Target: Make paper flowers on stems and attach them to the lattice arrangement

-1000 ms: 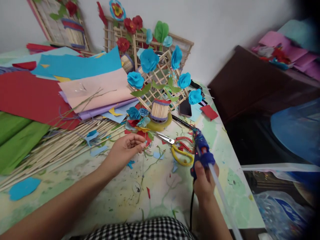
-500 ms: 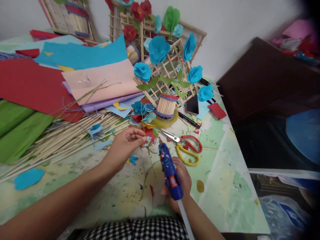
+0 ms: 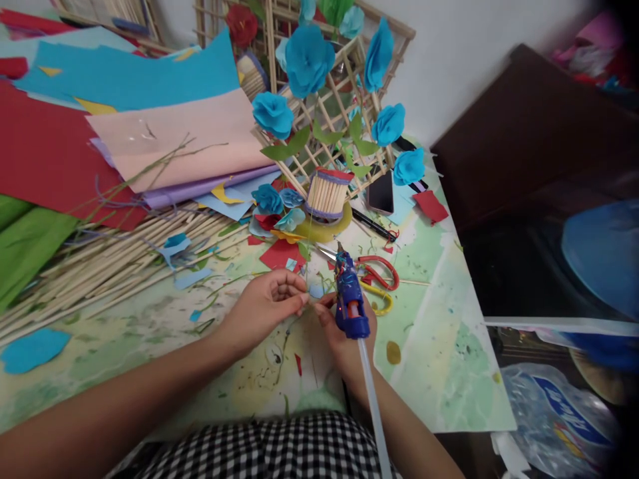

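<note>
My right hand (image 3: pixel 335 332) grips a blue hot glue gun (image 3: pixel 349 299) with a clear glue stick (image 3: pixel 372 399) sticking out of its back, nozzle pointing away from me. My left hand (image 3: pixel 267 307) is closed in a pinch on a thin green stem (image 3: pixel 305 266) that rises towards the flowers. The fingertips of both hands meet beside the gun. Red and yellow scissors (image 3: pixel 374 276) lie just beyond the gun's nozzle. Small blue paper flowers (image 3: pixel 272 199) and a little cup of sticks (image 3: pixel 327 194) sit behind them.
A wooden lattice (image 3: pixel 327 126) with blue paper flowers (image 3: pixel 307 56) stands at the back. Coloured paper sheets (image 3: pixel 164 140) and a pile of bamboo sticks (image 3: pixel 100 266) fill the left. A phone (image 3: pixel 382 191) lies near the table's right edge; a dark cabinet (image 3: pixel 524 133) stands beyond.
My right hand lifted the glue gun from the right, swung it to the middle, then turned it upright next to my left hand. My left hand drew back towards me with the stem.
</note>
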Available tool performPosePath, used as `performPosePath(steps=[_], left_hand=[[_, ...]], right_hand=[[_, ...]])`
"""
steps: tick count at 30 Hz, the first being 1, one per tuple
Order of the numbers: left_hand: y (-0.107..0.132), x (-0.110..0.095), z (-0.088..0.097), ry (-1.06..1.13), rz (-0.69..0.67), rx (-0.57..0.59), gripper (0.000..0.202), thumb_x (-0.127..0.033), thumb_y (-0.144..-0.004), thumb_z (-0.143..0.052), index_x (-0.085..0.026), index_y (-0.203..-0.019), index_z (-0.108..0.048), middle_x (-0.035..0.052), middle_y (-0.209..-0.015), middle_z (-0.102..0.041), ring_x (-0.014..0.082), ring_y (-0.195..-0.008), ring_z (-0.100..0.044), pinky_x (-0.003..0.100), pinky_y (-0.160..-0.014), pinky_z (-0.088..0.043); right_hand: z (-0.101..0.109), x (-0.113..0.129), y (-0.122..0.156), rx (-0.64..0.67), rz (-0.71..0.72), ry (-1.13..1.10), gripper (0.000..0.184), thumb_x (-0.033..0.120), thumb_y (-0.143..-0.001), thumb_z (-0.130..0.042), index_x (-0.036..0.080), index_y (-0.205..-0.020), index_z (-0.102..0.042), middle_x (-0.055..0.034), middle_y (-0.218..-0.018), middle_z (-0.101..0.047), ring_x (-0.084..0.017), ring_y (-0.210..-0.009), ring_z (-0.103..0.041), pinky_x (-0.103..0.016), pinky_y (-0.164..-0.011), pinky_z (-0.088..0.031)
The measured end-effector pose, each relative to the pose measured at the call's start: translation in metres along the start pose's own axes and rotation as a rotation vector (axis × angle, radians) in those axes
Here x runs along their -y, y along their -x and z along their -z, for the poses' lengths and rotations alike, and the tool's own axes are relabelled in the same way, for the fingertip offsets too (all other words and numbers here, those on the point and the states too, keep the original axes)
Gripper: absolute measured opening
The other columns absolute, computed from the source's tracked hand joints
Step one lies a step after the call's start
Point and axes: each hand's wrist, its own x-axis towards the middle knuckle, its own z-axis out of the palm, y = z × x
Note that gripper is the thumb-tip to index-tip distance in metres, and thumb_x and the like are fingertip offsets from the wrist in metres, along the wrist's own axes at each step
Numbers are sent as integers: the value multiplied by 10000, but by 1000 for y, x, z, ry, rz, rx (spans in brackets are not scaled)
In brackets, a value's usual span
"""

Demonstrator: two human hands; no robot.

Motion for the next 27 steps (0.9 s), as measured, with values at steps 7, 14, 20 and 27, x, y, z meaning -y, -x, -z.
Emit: performPosePath(steps=[7,14,20,27], left_hand=[[-3,4,0,-47,-2,-38,192,-253,-677,-692,-162,-806,-584,-23,-666,-599,118,-623,-572,244,-604,-444],[-4,4,-1,-34,-2,-38,194,-244,-672,-696,-159,-800,-577,-35,-631,-580,109,-592,-556,233,-586,-437],[-2,2,-3,-20,16,-13,182,-225,-672,-685,-161,-781,-554,-51,-606,-556,98,-570,-536,224,-576,-419],[-1,-1,0,-56,-11,-8,151,-212,-659,-677,-170,-740,-556,-42,-617,-563,106,-581,-538,232,-585,-419]], right_hand=[[3,6,2,64,34,-3,266,348,-655,-740,221,-793,-551,0,-729,-678,-173,-654,-633,-309,-594,-529],[3,-3,5,45,0,3,205,302,-716,-694,211,-793,-527,22,-700,-637,-136,-600,-593,-275,-568,-504],[3,-2,4,9,-23,47,176,268,-695,-670,200,-771,-526,25,-676,-632,-120,-546,-566,-260,-537,-490],[7,0,2,0,-21,46,147,267,-701,-671,192,-752,-555,15,-680,-638,-133,-590,-592,-266,-572,-505]])
